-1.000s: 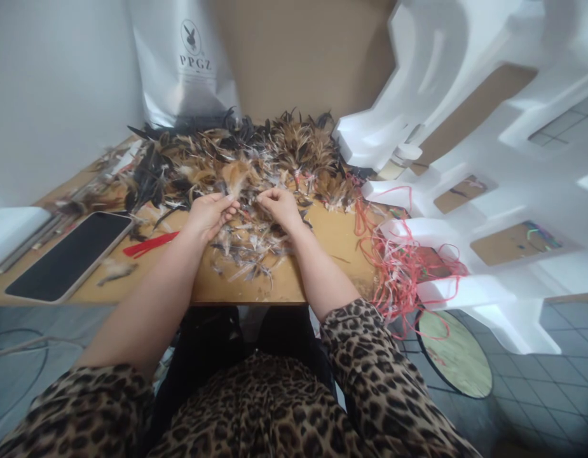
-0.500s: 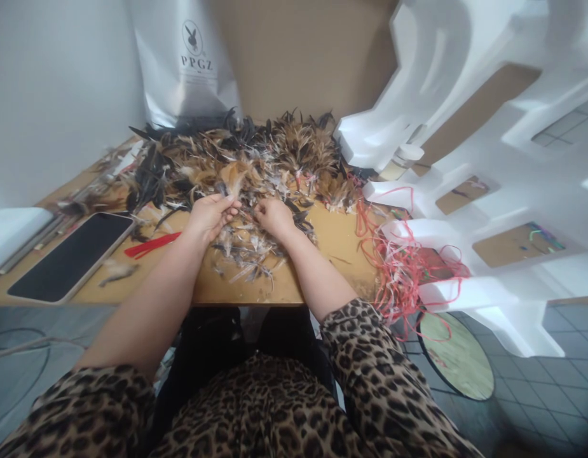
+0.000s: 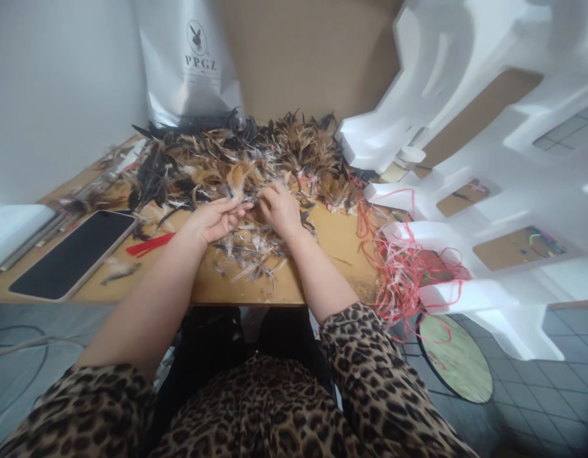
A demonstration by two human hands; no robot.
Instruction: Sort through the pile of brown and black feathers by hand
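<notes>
My left hand (image 3: 218,220) is pinched on a brown feather (image 3: 237,178), its orange-tan tip standing up above my fingertips. Close by on the right, my right hand (image 3: 281,208) has thumb and fingers pressed together near the feather's lower end; whatever they pinch is too small to make out. Behind both hands spreads a heap of brown and black feathers (image 3: 198,152). Small grey and white feather pieces (image 3: 248,254) lie on the table below my hands.
A phone (image 3: 74,254) and red strips (image 3: 149,245) lie to the left on the wooden table (image 3: 339,235). Tangled red string (image 3: 401,273) hangs over white foam packing (image 3: 446,296) at the right. A silver bag (image 3: 193,89) stands at the back.
My right hand has shifted up slightly, nearer the feather. My left hand has stayed almost in place, with its fingers stretched a little further toward the right hand.
</notes>
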